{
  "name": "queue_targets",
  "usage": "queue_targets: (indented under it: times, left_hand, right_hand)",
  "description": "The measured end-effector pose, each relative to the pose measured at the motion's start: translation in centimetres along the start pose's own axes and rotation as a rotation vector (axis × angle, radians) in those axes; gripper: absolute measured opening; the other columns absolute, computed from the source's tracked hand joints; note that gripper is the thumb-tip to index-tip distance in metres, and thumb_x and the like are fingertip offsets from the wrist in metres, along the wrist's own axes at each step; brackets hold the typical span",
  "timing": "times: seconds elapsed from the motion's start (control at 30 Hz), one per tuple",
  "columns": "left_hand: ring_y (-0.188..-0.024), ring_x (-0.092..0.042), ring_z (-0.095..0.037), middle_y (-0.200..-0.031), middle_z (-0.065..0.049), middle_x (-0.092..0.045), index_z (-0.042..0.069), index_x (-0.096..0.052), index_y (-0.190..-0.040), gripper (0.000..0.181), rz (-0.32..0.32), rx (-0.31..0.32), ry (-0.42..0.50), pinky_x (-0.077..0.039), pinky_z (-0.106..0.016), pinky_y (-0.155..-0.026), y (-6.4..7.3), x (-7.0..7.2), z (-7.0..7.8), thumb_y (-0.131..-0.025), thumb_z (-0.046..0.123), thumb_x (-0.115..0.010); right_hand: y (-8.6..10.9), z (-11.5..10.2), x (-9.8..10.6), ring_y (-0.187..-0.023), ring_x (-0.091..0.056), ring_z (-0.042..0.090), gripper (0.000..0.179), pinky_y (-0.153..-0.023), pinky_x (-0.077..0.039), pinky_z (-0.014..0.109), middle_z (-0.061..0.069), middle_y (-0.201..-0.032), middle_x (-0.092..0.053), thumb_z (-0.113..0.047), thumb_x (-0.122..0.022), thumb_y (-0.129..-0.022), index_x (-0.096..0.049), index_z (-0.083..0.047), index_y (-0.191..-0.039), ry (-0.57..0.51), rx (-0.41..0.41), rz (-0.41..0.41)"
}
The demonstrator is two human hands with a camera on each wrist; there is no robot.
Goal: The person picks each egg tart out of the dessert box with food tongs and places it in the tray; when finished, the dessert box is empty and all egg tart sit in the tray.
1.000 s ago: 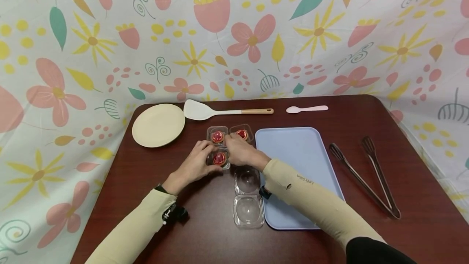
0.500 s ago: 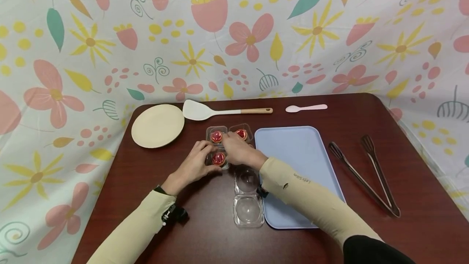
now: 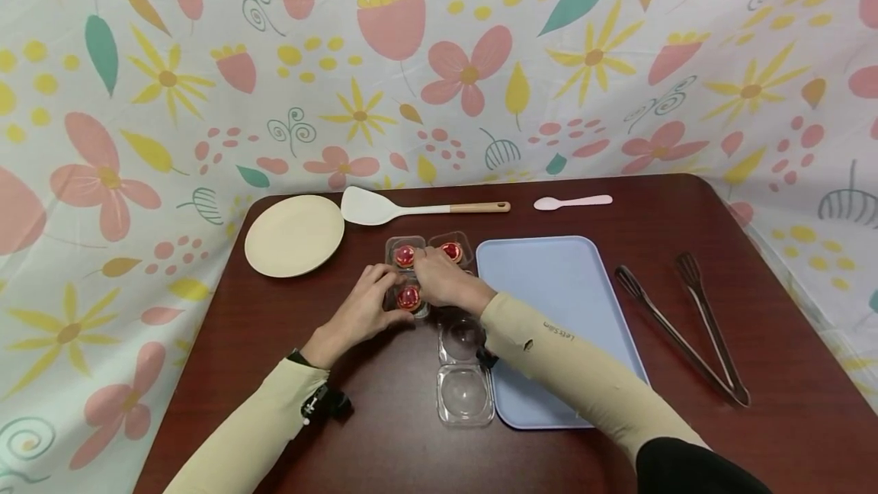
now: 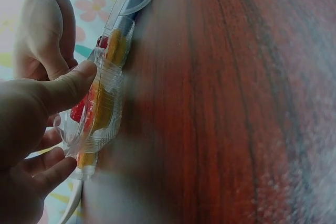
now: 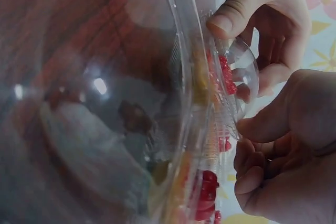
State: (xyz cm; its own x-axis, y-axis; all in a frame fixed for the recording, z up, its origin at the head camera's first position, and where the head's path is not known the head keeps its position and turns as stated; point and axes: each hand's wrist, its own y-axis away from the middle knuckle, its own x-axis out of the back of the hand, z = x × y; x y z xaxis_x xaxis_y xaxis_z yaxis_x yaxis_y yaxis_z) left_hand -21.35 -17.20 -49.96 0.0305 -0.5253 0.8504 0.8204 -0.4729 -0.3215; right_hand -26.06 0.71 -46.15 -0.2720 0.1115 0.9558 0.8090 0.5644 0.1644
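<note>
My left hand (image 3: 366, 302) grips a clear plastic clamshell box from its left side, thumb at the near edge and fingers at the far edge. Inside is a red-berry tart (image 3: 409, 297), under a domed lid (image 5: 247, 72). My right hand (image 3: 442, 278) pinches the right edge of this box between thumb and curled fingers. Behind it stand two more clear boxes, with a left tart (image 3: 405, 255) and a right tart (image 3: 451, 252). Another berry tart (image 5: 206, 195) shows low in the right wrist view; my right hand mostly hides that spot in the head view.
An open clear clamshell (image 3: 466, 395) lies in front, beside a blue tray (image 3: 549, 273) that my right forearm crosses. Metal tongs (image 3: 713, 334) lie spread at right. Along the back are a cream plate (image 3: 295, 236), a white spatula (image 3: 401, 210) and a pink spoon (image 3: 572, 203).
My right hand has shifted slightly left along the box edge, its forearm following. My left hand keeps its grip in about the same place.
</note>
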Motion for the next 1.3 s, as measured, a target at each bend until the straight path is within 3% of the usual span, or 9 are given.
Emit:
queue_targets:
  times: [0.23,0.37,0.47,0.6,0.77,0.97,1.3]
  left_hand:
    - [-0.108,-0.05,-0.025,-0.118,-0.009,-0.058,0.007,-0.066,-0.111,0.057,-0.01,-0.001,0.003,-0.046,-0.039,-0.093,0.0,0.3,0.4,-0.067,0.034,-0.09]
    - [-0.107,-0.05,-0.025,-0.117,-0.009,-0.058,0.007,-0.066,-0.112,0.057,0.018,-0.015,-0.003,-0.047,-0.038,-0.093,0.1,0.0,0.5,-0.067,0.032,-0.09]
    - [-0.106,-0.05,-0.024,-0.117,-0.008,-0.058,0.007,-0.066,-0.112,0.056,0.043,-0.036,-0.003,-0.047,-0.037,-0.091,0.2,-0.2,0.5,-0.067,0.031,-0.089]
    - [-0.107,-0.051,-0.025,-0.117,-0.009,-0.059,0.005,-0.066,-0.114,0.057,0.06,-0.06,0.001,-0.047,-0.038,-0.091,0.2,-0.4,0.3,-0.068,0.028,-0.089]
    - [-0.109,-0.051,-0.026,-0.117,-0.011,-0.059,0.003,-0.065,-0.116,0.059,0.069,-0.078,0.0,-0.047,-0.039,-0.093,0.2,-0.3,0.4,-0.068,0.027,-0.089]
    - [-0.113,-0.052,-0.03,-0.122,-0.016,-0.06,0.001,-0.065,-0.115,0.059,0.085,-0.084,0.004,-0.046,-0.042,-0.097,0.0,-0.2,0.4,-0.068,0.026,-0.09]
    - [-0.116,-0.054,-0.028,-0.123,-0.014,-0.062,0.0,-0.065,-0.118,0.061,0.06,-0.067,-0.029,-0.045,-0.041,-0.099,0.2,0.2,0.9,-0.068,0.026,-0.09]
  right_hand:
    - [0.0,0.3,0.9,-0.126,-0.05,0.032,0.04,-0.107,-0.039,0.044,0.019,-0.13,-0.056,-0.009,-0.055,-0.093,-0.053,0.003,-0.131,-0.047,0.034,-0.127]
    - [-0.2,0.4,1.0,-0.124,-0.052,0.032,0.037,-0.107,-0.04,0.044,0.018,-0.13,-0.057,-0.006,-0.054,-0.092,-0.057,0.001,-0.128,-0.061,0.034,-0.129]
    - [-0.2,0.6,1.1,-0.117,-0.056,0.03,0.03,-0.1,-0.043,0.043,0.016,-0.117,-0.062,-0.004,-0.055,-0.091,-0.059,-0.002,-0.12,-0.076,0.029,-0.108]
    - [-0.2,0.8,1.1,-0.094,-0.058,0.023,0.013,-0.082,-0.047,0.038,0.009,-0.092,-0.061,-0.001,-0.056,-0.09,-0.06,-0.008,-0.1,-0.109,0.015,-0.078]
    - [-0.3,1.1,1.0,-0.077,-0.053,0.019,0.012,-0.07,-0.044,0.033,0.004,-0.081,-0.056,-0.001,-0.056,-0.09,-0.056,-0.011,-0.084,-0.142,-0.012,-0.077]
    - [0.0,1.2,0.9,-0.082,-0.053,0.018,0.009,-0.073,-0.045,0.033,0.004,-0.087,-0.056,-0.004,-0.054,-0.093,-0.057,-0.011,-0.088,-0.154,-0.008,-0.039]
    - [0.6,1.7,0.8,-0.068,-0.057,0.014,0.015,-0.062,-0.046,0.029,0.003,-0.086,-0.064,-0.012,-0.053,-0.099,-0.067,-0.008,-0.097,-0.252,0.041,0.03]
